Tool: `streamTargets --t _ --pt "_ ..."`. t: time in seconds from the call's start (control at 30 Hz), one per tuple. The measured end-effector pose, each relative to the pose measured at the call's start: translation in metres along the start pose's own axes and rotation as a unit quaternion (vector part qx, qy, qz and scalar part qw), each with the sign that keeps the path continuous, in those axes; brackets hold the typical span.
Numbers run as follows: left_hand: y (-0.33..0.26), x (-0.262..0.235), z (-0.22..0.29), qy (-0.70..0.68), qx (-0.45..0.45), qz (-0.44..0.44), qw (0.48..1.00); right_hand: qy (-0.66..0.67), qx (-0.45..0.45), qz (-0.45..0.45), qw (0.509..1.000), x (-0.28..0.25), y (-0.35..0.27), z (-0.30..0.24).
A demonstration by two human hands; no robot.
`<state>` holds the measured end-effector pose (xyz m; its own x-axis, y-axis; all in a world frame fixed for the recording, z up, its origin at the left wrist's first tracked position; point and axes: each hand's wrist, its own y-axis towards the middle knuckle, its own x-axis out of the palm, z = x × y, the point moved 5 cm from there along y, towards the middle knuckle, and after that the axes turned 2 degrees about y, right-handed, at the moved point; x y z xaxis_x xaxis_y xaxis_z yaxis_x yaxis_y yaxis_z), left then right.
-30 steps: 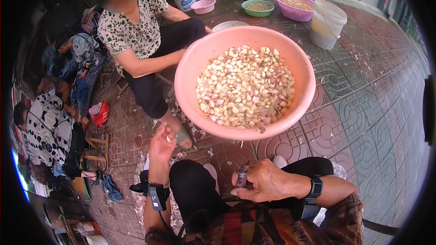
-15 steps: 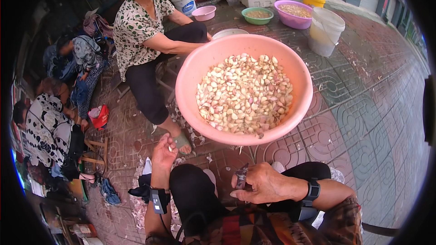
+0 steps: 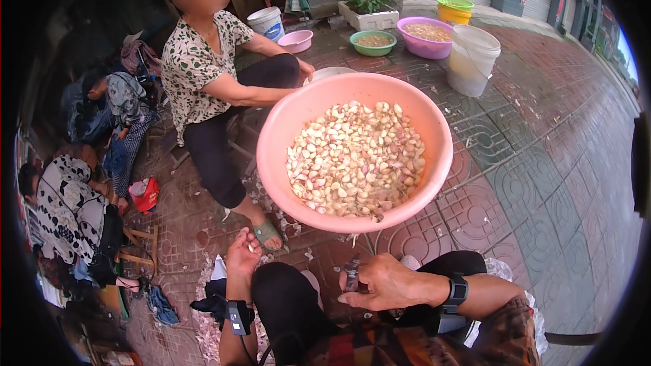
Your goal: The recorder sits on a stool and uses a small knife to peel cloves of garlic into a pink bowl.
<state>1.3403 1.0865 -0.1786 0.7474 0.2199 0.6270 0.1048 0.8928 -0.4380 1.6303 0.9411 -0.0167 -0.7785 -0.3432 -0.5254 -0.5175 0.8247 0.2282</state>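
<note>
A large pink basin full of garlic cloves stands in front of me, some peeled pale and some still in purplish skin. Left of my knee, my left hand is closed with the palm turned up. A pale garlic clove shows at its fingertips. My right hand is closed over my lap, below the basin's near rim. It grips a small dark tool, whose exact kind I cannot make out. Both hands are apart from the basin.
A person sits across the basin, hands by a pale bowl. More people sit at the left. Behind stand a green basin, a purple basin and a white bucket. Garlic skins litter the paving.
The view has tilted up slightly, so the basin and the person across sit lower in the picture. My hands keep nearly the same pose, each still gripping its thing.
</note>
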Motion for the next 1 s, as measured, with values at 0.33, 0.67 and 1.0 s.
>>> streamTargets --t 0.33,0.67,1.0 --pt "0.001 -0.006 -0.006 -0.005 -0.003 0.001 1.0 0.008 0.001 0.006 1.0 -0.001 0.001 -0.003" --pt "-0.006 -0.014 -0.01 -0.017 -0.002 0.002 1.0 0.066 0.036 0.01 0.997 -0.001 0.0 -0.005" --pt "-0.008 -0.025 0.004 -0.08 0.015 0.031 0.996 0.034 0.058 -0.005 0.998 -0.005 0.004 -0.01"
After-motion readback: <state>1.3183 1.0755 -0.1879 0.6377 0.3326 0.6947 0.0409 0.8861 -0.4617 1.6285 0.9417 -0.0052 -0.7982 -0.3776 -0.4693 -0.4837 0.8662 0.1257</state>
